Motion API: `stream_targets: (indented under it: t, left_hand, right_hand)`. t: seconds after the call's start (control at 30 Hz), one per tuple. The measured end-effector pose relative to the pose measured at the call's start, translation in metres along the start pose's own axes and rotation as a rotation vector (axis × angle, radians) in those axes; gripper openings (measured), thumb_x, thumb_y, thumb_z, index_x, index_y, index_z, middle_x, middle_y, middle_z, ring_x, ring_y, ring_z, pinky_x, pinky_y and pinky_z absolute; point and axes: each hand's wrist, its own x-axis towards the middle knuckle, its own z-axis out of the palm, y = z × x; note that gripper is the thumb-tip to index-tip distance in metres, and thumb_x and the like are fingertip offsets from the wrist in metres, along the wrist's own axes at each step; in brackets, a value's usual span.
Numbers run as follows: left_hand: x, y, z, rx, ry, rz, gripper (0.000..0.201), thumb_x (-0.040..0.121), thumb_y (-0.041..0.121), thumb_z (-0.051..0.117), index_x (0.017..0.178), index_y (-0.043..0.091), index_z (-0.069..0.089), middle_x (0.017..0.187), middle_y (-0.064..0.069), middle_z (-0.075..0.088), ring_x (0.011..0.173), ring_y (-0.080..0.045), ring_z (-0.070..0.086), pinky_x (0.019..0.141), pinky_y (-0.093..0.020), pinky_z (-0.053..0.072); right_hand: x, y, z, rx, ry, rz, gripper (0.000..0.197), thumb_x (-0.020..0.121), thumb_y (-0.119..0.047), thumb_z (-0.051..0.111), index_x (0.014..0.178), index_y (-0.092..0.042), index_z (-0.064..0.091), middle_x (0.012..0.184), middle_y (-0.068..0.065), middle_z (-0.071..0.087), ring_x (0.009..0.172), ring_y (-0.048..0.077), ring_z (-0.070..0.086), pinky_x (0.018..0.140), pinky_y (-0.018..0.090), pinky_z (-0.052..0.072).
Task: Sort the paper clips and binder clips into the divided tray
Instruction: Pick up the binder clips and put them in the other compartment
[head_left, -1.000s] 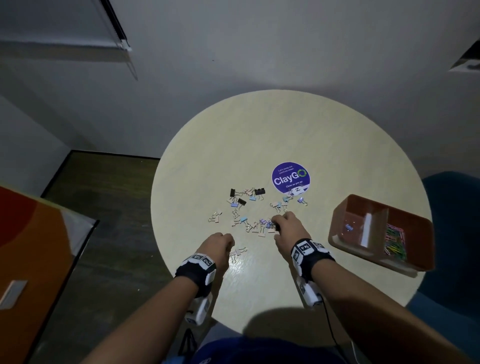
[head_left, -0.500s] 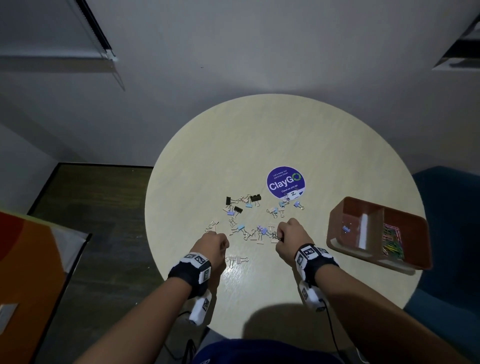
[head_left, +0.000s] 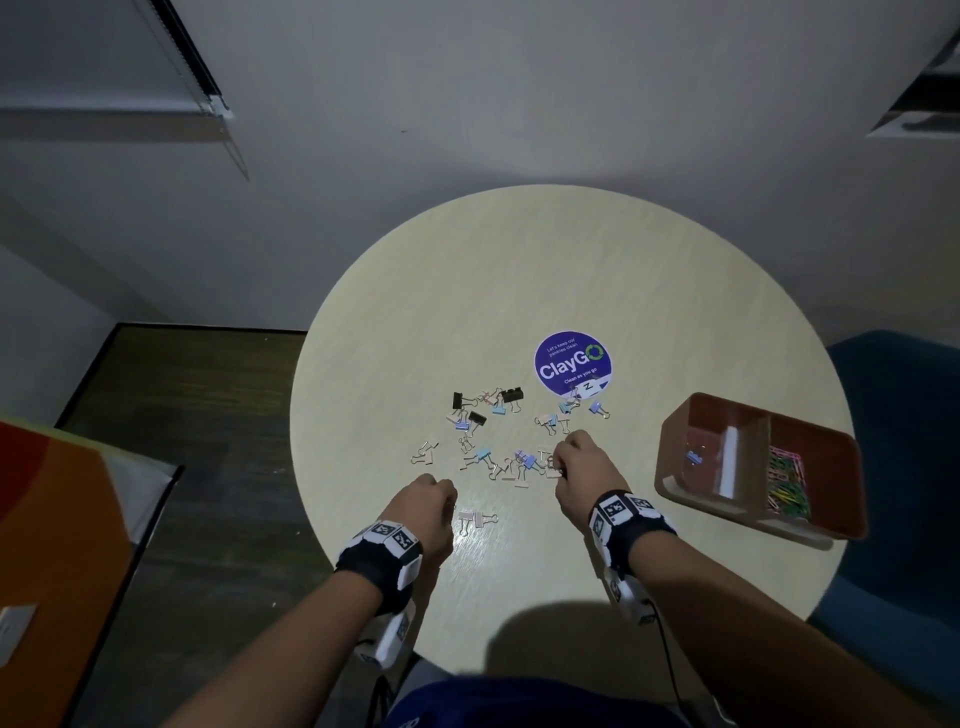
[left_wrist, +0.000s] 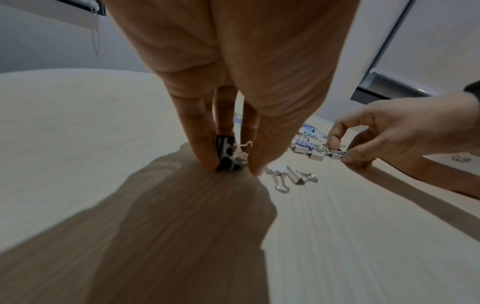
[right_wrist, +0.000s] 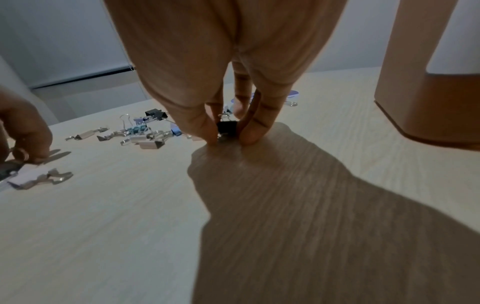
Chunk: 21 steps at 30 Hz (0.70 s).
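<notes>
Several binder clips (head_left: 485, 457), black and pastel, lie scattered mid-table. My left hand (head_left: 449, 493) is down near the front edge, and its fingertips pinch a black binder clip (left_wrist: 227, 153) standing on the table. My right hand (head_left: 558, 462) is at the pile's right end, fingers curled round another black binder clip (right_wrist: 227, 127) that touches the tabletop. The brown divided tray (head_left: 675, 441) sits at the right. Its left compartment holds one bluish binder clip (head_left: 693, 457). Its right compartment holds colourful paper clips (head_left: 787, 478).
The round pale table (head_left: 519, 270) carries a purple ClayGo sticker (head_left: 572, 366) behind the clips. Two pale binder clips (head_left: 475, 519) lie just right of my left hand. A blue chair (head_left: 909, 467) stands past the tray, and an orange surface (head_left: 52, 519) is at left.
Both hands stay at almost the same spots over the clips. Only the head view has shifted a little.
</notes>
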Motion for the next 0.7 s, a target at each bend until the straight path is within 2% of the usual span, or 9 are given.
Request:
stream_targets:
  t: [0.1,0.23,0.37,0.47,0.57,0.7]
  left_hand:
    - [-0.002,0.001,0.002,0.01,-0.042,0.017,0.023,0.093,0.02,0.049,0.111,0.02,0.063,0.105,-0.005,0.058,0.092,-0.026,0.061,0.074,-0.028,0.047]
    - [-0.003,0.006,0.0,0.051,-0.067,-0.027,0.02,0.089,0.019,0.053,0.107,0.018,0.062,0.104,-0.006,0.056,0.09,-0.027,0.062,0.074,-0.032,0.05]
    - [0.004,0.021,-0.008,-0.018,-0.028,-0.04,0.019,0.092,0.023,0.052,0.106,0.018,0.063,0.104,-0.005,0.056,0.091,-0.024,0.061,0.072,-0.028,0.047]
    - [0.018,0.044,-0.023,-0.097,0.016,-0.02,0.019,0.09,0.021,0.056,0.107,0.016,0.062,0.105,-0.006,0.057,0.09,-0.024,0.06,0.075,-0.03,0.05]
    - [0.036,0.074,-0.041,-0.167,0.063,0.014,0.019,0.085,0.016,0.06,0.104,0.016,0.06,0.102,-0.004,0.054,0.091,-0.024,0.059,0.076,-0.029,0.048]
    - [0.067,0.137,-0.069,-0.282,0.122,0.162,0.023,0.085,0.01,0.063,0.108,0.01,0.061,0.107,-0.012,0.058,0.099,-0.028,0.057,0.082,-0.031,0.042]
  right_hand:
    - [0.001,-0.001,-0.001,-0.04,-0.004,-0.005,0.02,0.085,0.001,0.051,0.099,-0.011,0.059,0.11,0.007,0.051,0.088,0.027,0.056,0.071,0.029,0.045]
    - [-0.003,-0.002,-0.006,-0.089,-0.006,0.039,0.016,0.086,-0.005,0.052,0.101,-0.008,0.058,0.106,0.009,0.053,0.089,0.028,0.06,0.072,0.031,0.046]
    - [-0.007,-0.002,-0.014,-0.125,-0.032,0.074,0.014,0.088,-0.008,0.05,0.099,-0.009,0.058,0.103,0.011,0.059,0.092,0.029,0.06,0.072,0.031,0.044]
    - [-0.014,-0.003,-0.023,-0.067,0.0,0.092,0.012,0.087,-0.012,0.052,0.096,-0.01,0.06,0.101,0.01,0.06,0.091,0.028,0.06,0.071,0.03,0.045]
    - [-0.022,-0.005,-0.045,0.138,0.141,0.11,0.007,0.083,-0.011,0.056,0.087,-0.015,0.061,0.095,0.005,0.059,0.086,0.024,0.058,0.07,0.029,0.046]
    - [-0.036,0.009,-0.093,0.345,0.456,0.185,0.007,0.077,-0.012,0.064,0.081,-0.017,0.063,0.085,-0.001,0.06,0.076,0.017,0.054,0.068,0.026,0.042]
